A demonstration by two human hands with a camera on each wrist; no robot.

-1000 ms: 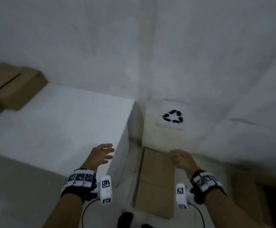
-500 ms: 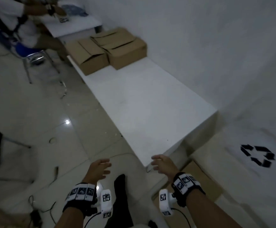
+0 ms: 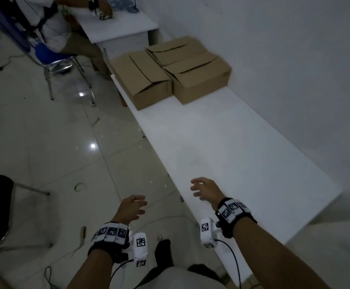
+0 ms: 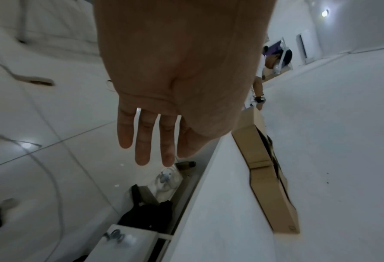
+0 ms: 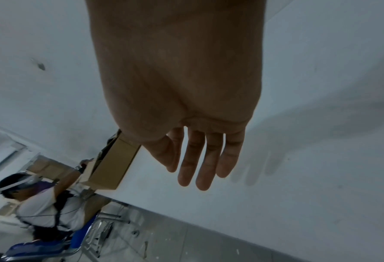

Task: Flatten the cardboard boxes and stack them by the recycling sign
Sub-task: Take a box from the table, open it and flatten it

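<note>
left hand (image 3: 131, 209): fingers spread and loose, holding nothing, hanging over the floor just off the near edge of the white table (image 3: 243, 155)

right hand (image 3: 203, 189): same deal, open and relaxed with nothing in it, hovering over the near end of the tabletop. The right wrist view shows its fingers (image 5: 205, 159) straight, with their shadow on the white surface

boxes: two cardboard boxes (image 3: 170, 71) sit side by side at the far end of the table, well ahead of both hands and way out of reach. The one nearer the wall is straight ahead of the right hand, the other is more in line with the left. Top flaps look folded shut but not taped, as far as I can tell

how they'll handle: my guess is empty and light, stiff panels, creases that give easily. Not fragile, a bit slick on that tabletop

where to grab: probably opposite side walls to slide one closer, then get fingers under the flaps, pop them open and push two diagonal corners together

also around: another person on a blue chair (image 3: 44, 53) beyond the boxes
</note>
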